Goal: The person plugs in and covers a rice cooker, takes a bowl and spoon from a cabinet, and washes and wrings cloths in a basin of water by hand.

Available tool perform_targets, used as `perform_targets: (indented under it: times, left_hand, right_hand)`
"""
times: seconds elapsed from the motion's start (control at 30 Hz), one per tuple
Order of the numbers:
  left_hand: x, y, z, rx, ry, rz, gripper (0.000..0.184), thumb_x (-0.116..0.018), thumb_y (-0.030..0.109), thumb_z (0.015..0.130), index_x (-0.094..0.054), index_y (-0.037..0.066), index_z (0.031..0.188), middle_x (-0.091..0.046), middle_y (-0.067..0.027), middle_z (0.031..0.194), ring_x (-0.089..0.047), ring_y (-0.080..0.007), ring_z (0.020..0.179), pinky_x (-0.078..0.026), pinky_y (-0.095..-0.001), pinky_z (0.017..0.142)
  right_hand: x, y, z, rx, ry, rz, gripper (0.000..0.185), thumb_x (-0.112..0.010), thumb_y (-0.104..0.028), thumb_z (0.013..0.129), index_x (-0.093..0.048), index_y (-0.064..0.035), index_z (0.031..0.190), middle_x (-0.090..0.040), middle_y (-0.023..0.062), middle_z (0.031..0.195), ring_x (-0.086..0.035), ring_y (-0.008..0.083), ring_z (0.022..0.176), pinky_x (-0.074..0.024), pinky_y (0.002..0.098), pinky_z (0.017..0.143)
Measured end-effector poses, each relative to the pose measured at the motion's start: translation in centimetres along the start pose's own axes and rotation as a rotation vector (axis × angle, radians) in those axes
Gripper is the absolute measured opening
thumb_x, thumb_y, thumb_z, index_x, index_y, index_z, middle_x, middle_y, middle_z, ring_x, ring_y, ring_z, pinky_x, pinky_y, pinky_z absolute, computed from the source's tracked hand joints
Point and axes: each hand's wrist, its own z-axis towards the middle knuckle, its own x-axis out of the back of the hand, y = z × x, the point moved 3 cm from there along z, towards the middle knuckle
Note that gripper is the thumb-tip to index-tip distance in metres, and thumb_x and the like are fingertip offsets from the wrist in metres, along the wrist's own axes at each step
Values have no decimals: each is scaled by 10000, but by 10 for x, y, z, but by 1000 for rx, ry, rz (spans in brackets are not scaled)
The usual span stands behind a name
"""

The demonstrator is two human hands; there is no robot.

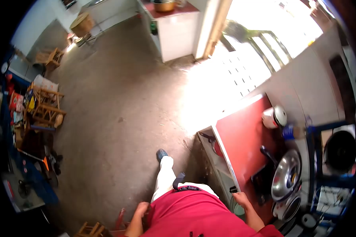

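At the bottom of the head view, left of the red shirt, hangs my left hand (142,208), its fingers curled; what it holds, if anything, is hidden. My right hand (240,198) is at the front edge of the red countertop (241,134), closed around a small black object (233,189) that I cannot make out. Shelves below the counter hold a red pan (216,148) and a green bowl (238,208). A large metal pan (286,175) lies on the counter, right of my right hand.
A white rice cooker (275,117) stands at the counter's back. Wooden stools (47,106) and mixed goods line the left side. Another red-topped counter (180,10) is ahead, beside a bright doorway (241,59). A wooden stool (90,230) sits at the bottom left.
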Motion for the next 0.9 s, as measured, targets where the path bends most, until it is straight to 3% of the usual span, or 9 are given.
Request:
perform_targets:
  times: [0.13, 0.27, 0.43, 0.63, 0.7, 0.77, 0.83, 0.87, 0.9]
  left_hand:
    - [69, 161, -7, -303, -10, -81, 101, -566, 153, 890, -577, 53, 898, -571, -23, 702, -578, -134, 567, -466, -275, 460]
    - [128, 346, -42, -725, 72, -144, 81, -608, 104, 862, -559, 45, 889, -561, -12, 685, -576, -108, 579, -451, -233, 452]
    - [179, 501, -27, -851, 36, 41, 101, -633, 139, 848, -594, 48, 867, -593, -20, 701, -580, -98, 619, -474, -259, 538]
    - [264, 542, 100, -862, 202, 316, 159, -629, 207, 851, -649, 51, 870, -622, -42, 702, -594, -123, 628, -490, -285, 584]
    - [294, 507, 128, -491, 133, -130, 186, -618, 227, 870, -637, 55, 936, -612, -45, 715, -595, -139, 607, -499, -289, 544]
    - [295, 513, 93, -292, 336, -399, 200, -606, 237, 896, -617, 62, 993, -596, -43, 728, -589, -142, 589, -505, -289, 512]
    - [298, 544, 67, -380, 301, -469, 193, -601, 227, 905, -611, 60, 1001, -597, -42, 733, -590, -139, 593, -509, -292, 517]
    - [296, 563, 56, -481, 263, -528, 186, -596, 218, 914, -606, 57, 1009, -597, -41, 737, -591, -136, 598, -512, -295, 521]
    - [296, 591, 48, -476, 258, -541, 186, -596, 218, 914, -606, 57, 1009, -597, -41, 737, -591, -136, 598, -512, -295, 521]
  right_hand:
    - [-11, -144, 30, 140, 38, -61, 347, -606, -337, 834, -623, -38, 659, -536, 22, 562, -479, 110, 480, -359, 297, 434]
    - [-34, -277, 58, 286, 59, 50, 236, -563, -236, 887, -622, -27, 793, -555, 21, 616, -510, 106, 488, -388, 267, 449]
    - [-53, -419, 73, 363, 26, 48, 194, -563, -196, 902, -634, -27, 840, -590, 22, 661, -538, 107, 536, -429, 253, 496]
    - [-58, -489, 216, 360, -23, -371, 230, -573, -221, 822, -673, -29, 746, -617, 49, 626, -560, 133, 554, -454, 306, 532]
    - [-51, -521, 255, 297, -114, -442, 245, -558, -235, 856, -672, -19, 842, -626, 63, 683, -581, 161, 564, -482, 307, 524]
    - [-35, -604, 285, 263, -230, -278, 254, -557, -236, 875, -661, -7, 908, -632, 78, 733, -589, 174, 565, -491, 302, 502]
    - [-20, -679, 311, 175, -313, 8, 227, -554, -216, 893, -654, -17, 934, -627, 81, 755, -585, 167, 568, -484, 286, 483]
    - [-11, -756, 279, 294, -217, -172, 146, -539, -106, 884, -666, -36, 906, -635, 61, 722, -609, 159, 574, -486, 276, 480]
    - [-5, -803, 301, 318, -241, -29, 141, -545, -111, 889, -664, -36, 891, -618, 52, 694, -597, 152, 559, -480, 276, 474]
